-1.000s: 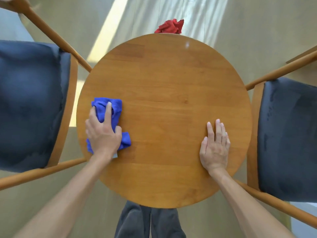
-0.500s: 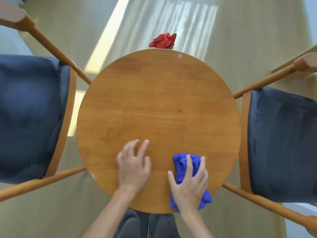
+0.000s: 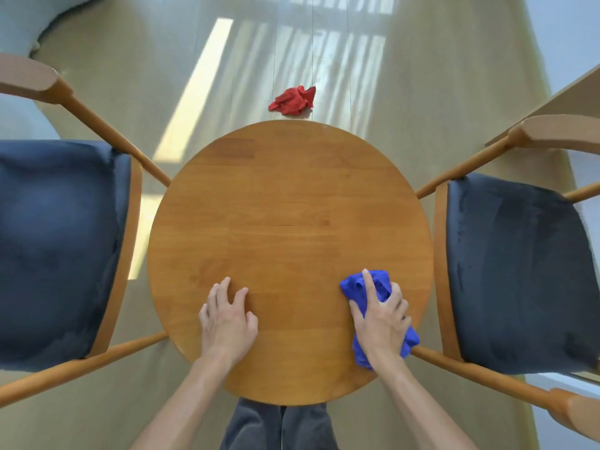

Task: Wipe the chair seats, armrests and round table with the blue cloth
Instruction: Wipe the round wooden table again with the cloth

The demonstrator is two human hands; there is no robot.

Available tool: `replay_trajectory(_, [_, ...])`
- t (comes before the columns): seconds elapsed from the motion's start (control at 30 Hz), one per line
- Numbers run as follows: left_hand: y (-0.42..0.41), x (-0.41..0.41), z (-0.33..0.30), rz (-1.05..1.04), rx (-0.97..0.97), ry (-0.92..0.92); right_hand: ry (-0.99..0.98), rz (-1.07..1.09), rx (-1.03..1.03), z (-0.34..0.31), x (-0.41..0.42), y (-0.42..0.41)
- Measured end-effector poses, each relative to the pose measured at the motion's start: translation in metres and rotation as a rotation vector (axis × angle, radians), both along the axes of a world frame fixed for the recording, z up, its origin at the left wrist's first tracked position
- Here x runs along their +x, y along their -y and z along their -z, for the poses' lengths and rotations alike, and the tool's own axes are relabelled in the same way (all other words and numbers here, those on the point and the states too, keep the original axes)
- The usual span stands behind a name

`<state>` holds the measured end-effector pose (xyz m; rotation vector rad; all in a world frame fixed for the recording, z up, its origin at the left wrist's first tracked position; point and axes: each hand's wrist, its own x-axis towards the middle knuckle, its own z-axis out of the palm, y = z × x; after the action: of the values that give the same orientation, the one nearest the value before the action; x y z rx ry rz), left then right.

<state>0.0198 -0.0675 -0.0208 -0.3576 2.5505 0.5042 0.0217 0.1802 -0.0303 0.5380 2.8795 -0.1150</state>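
Pale beige floor [image 3: 97, 102], smooth, faint seam lines running away from the camera. Sunlight on the floor [image 3: 207, 82]: one bright narrow strip at left, and a wider striped patch up top, like light through slats or a curtain. Pale blue-grey surface [image 3: 19, 24] at the far left edge with a curved border, can't tell what it is. Similar pale surface at the right edge [image 3: 565, 43]. Red cloth [image 3: 292, 101] crumpled on the floor in the sunlit area. A light wooden edge [image 3: 552, 108] cuts in diagonally at upper right, too little showing to name. Bright, even daylight, soft shadows.
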Motion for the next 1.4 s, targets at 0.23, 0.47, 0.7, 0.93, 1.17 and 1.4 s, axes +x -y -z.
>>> replay_trajectory(0.23, [-0.047,-0.006,-0.052,0.007,0.479,0.142,0.115,-0.032,-0.656,-0.051,-0.008,-0.002])
replay_trajectory(0.47, [-0.052,-0.032,-0.162,-0.155,0.924,-0.007,-0.128,-0.033,-1.134,-0.162,-0.03,0.045])
replay_trajectory(0.7, [-0.034,-0.053,-0.292,-0.046,1.069,-0.195,-0.093,-0.192,-1.421,-0.299,-0.054,0.035])
replay_trajectory(0.93, [-0.021,-0.053,-0.353,-0.097,1.169,-0.205,-0.03,-0.128,-1.522,-0.362,-0.054,0.008])
replay_trajectory(1.17, [-0.009,-0.065,-0.377,-0.089,1.17,-0.18,0.06,-0.32,-1.273,-0.398,-0.063,-0.011])
replay_trajectory(1.4, [0.01,-0.074,-0.38,0.068,0.994,-0.281,-0.009,-0.392,-1.098,-0.414,-0.071,-0.014])
